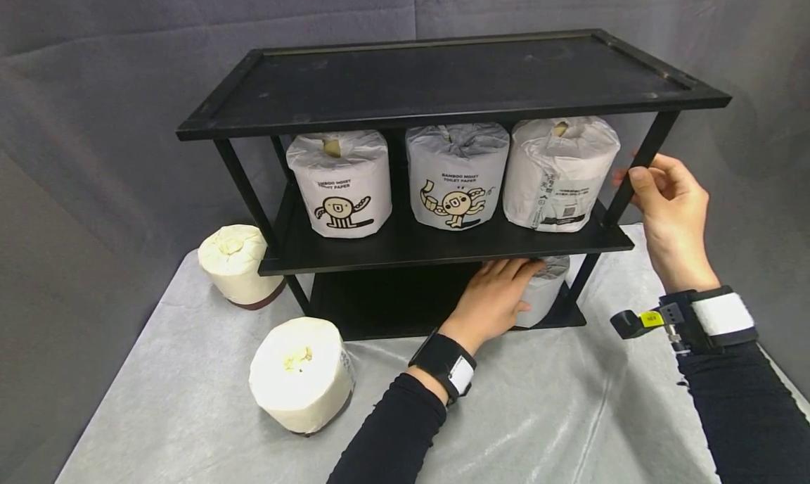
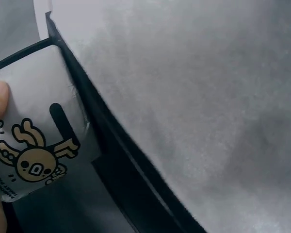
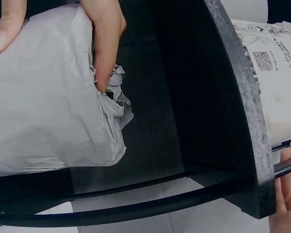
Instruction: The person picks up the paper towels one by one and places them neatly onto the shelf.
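The left grip (image 1: 490,297) held a wrapped paper roll (image 1: 544,297) on the low shelf (image 1: 392,301).
The right grip (image 1: 676,206) pinched a black rack post (image 1: 652,143). Three rolls (image 1: 458,181) sat on the shelf above the left grip, and two more rolls (image 1: 300,375) stood left of it on the tabletop (image 1: 190,378).

Three rolls (image 1: 458,181) stand abreast on the middle shelf (image 1: 401,241) at centre, a fourth roll (image 1: 545,294) at my left hand (image 1: 490,297) on the lower shelf's (image 1: 392,301) right end, two others (image 1: 297,385) on the table (image 1: 190,399) at lower left, my right hand (image 1: 673,209) on the right upright (image 1: 648,146).
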`<action>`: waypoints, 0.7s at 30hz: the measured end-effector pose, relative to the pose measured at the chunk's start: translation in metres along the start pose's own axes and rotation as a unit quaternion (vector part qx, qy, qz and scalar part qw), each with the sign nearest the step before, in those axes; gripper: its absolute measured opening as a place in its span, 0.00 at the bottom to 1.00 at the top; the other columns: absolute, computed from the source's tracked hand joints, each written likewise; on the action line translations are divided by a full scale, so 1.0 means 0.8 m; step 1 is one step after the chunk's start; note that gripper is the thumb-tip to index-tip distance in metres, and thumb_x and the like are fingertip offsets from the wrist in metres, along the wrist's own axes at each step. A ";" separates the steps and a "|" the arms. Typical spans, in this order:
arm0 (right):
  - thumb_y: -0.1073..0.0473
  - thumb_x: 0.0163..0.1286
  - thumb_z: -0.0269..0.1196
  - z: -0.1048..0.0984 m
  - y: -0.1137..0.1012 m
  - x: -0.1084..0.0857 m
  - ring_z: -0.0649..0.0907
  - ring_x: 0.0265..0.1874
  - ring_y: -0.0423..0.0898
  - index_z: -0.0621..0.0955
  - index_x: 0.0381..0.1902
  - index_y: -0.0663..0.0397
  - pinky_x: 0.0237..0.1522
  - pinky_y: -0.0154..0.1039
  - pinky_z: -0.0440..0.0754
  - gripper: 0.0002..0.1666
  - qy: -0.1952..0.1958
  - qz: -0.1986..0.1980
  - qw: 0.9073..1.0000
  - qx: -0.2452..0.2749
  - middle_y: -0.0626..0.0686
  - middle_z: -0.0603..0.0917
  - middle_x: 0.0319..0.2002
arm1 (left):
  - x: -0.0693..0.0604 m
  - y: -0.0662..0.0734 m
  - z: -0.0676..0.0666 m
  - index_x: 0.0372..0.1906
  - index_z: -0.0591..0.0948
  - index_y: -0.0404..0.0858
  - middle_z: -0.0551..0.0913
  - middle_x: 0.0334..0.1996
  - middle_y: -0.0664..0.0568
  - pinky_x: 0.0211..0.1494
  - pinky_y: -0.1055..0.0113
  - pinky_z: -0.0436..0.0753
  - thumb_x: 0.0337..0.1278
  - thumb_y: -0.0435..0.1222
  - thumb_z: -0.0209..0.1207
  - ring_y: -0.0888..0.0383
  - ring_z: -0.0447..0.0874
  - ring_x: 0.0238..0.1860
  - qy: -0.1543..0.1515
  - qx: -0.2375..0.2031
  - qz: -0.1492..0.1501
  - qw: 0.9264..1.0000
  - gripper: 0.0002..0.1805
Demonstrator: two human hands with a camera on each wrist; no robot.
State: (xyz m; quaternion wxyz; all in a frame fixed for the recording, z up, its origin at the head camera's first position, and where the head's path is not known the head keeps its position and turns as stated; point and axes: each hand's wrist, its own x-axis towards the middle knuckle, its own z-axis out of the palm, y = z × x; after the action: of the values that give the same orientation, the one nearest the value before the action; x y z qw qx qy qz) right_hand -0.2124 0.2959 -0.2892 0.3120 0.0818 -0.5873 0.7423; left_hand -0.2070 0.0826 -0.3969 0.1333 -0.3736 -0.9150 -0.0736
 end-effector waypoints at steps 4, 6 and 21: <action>0.70 0.65 0.66 0.001 0.000 0.000 0.85 0.34 0.47 0.82 0.47 0.66 0.43 0.32 0.81 0.13 -0.002 -0.003 1.000 0.004 0.56 0.86 0.33 | 0.001 0.000 0.003 0.75 0.62 0.51 0.64 0.70 0.58 0.76 0.63 0.54 0.60 0.50 0.65 0.59 0.59 0.72 0.003 0.011 0.000 1.000 0.41; 0.70 0.65 0.67 0.000 -0.001 0.001 0.85 0.35 0.47 0.82 0.47 0.66 0.43 0.31 0.81 0.13 -0.002 -0.001 1.000 0.004 0.56 0.86 0.33 | 0.001 0.000 0.005 0.75 0.62 0.50 0.64 0.70 0.58 0.75 0.63 0.55 0.59 0.50 0.66 0.59 0.59 0.71 0.013 0.019 0.004 1.000 0.41; 0.69 0.65 0.66 -0.001 0.000 0.000 0.85 0.35 0.46 0.83 0.47 0.64 0.43 0.31 0.80 0.12 0.004 0.002 1.000 -0.016 0.55 0.86 0.33 | -0.007 -0.016 0.005 0.77 0.56 0.46 0.59 0.73 0.53 0.77 0.66 0.50 0.66 0.51 0.60 0.58 0.54 0.74 0.021 0.028 0.054 0.998 0.41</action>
State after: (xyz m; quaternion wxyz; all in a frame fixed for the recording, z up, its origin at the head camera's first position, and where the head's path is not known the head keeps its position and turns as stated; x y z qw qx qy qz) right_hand -0.2122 0.2964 -0.2890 0.3142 0.0724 -0.5980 0.7338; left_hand -0.2126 0.0707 -0.4032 0.1667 -0.4168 -0.8923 -0.0485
